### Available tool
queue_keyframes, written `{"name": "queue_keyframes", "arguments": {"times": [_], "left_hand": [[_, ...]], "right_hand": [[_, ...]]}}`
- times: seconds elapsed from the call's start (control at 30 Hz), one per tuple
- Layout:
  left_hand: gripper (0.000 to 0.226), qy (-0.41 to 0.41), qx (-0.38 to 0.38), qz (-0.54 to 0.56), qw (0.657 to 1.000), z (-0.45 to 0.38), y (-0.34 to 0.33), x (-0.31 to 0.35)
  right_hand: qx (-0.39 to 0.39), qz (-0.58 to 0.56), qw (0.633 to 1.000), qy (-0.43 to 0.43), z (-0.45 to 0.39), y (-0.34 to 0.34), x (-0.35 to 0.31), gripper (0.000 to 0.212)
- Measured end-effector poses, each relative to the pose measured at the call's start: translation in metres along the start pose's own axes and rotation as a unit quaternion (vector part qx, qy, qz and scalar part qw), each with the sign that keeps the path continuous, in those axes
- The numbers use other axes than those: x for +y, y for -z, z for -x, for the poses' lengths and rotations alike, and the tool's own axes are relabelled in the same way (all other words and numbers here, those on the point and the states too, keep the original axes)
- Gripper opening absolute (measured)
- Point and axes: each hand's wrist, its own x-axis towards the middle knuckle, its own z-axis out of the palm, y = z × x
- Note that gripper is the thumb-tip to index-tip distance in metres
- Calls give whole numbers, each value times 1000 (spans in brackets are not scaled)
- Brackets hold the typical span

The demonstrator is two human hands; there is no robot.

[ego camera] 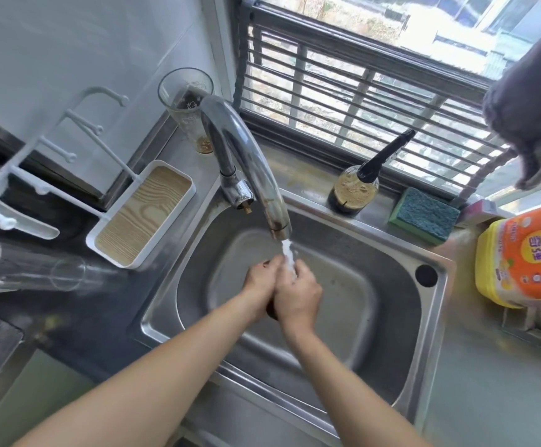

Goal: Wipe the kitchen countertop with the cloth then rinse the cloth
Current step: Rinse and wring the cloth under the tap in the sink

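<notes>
Both hands are pressed together under the tap (246,162), over the middle of the sink (430,350), with the left hand (261,279) and right hand (296,293) cupped against each other in the running water (288,256). No cloth shows between them beyond a dark bit at the heels of the palms, so I cannot tell whether they hold anything, or which way it lies. A grey cloth (533,101) hangs high at the right by the window, well apart from the hands, its long side hanging downward and nearer the right arm.
</notes>
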Motion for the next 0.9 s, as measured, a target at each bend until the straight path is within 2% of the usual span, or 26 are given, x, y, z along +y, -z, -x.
{"name": "queue_keyframes", "arguments": {"times": [0.07, 0.1, 0.13, 0.2, 0.27, 0.3, 0.37, 0.5, 0.6, 0.67, 0.73, 0.83, 0.9], "left_hand": [[27, -61, -27, -101, 993, 8, -5, -14], [29, -71, -41, -138, 987, 9, -6, -16], [30, -65, -48, -151, 985, 6, -6, -15], [31, -19, -30, -131, 991, -3, 0, -3], [31, 47, 32, -19, 998, -14, 9, 7], [31, 60, 49, 17, 997, -16, 11, 10], [28, 49, 20, 12, 998, -14, 9, 8], [31, 18, -108, -97, 989, 11, 5, 0], [23, 60, -177, -93, 978, 21, 16, 2], [24, 99, -187, -97, 973, 23, 24, 1], [28, 91, -132, -80, 984, 18, 28, -4], [28, 54, -1, -6, 999, 2, 30, -7], [32, 43, 51, 8, 998, -4, 27, -3]], "right_hand": [[16, 3, 991, -132, -30, 7, 4, 36], [24, 6, 985, -173, -37, 10, 4, 36], [31, 5, 985, -168, -35, 10, 3, 36], [23, -15, 999, -45, -8, 6, -5, 36], [-31, -33, 996, 80, 26, 0, -9, 31], [-54, -35, 992, 105, 31, -1, -10, 28], [-43, -23, 997, 54, 13, -3, -8, 30], [-7, 0, 988, -155, -47, 11, 4, 41], [-17, -75, 979, -187, -57, 22, 9, 40], [-68, -136, 973, -172, -57, 27, 15, 40], [-134, -177, 963, -150, -52, 34, 20, 42], [-155, -292, 932, -148, -45, 34, 30, 28], [-131, -250, 955, -89, -31, 26, 33, 22]]}}
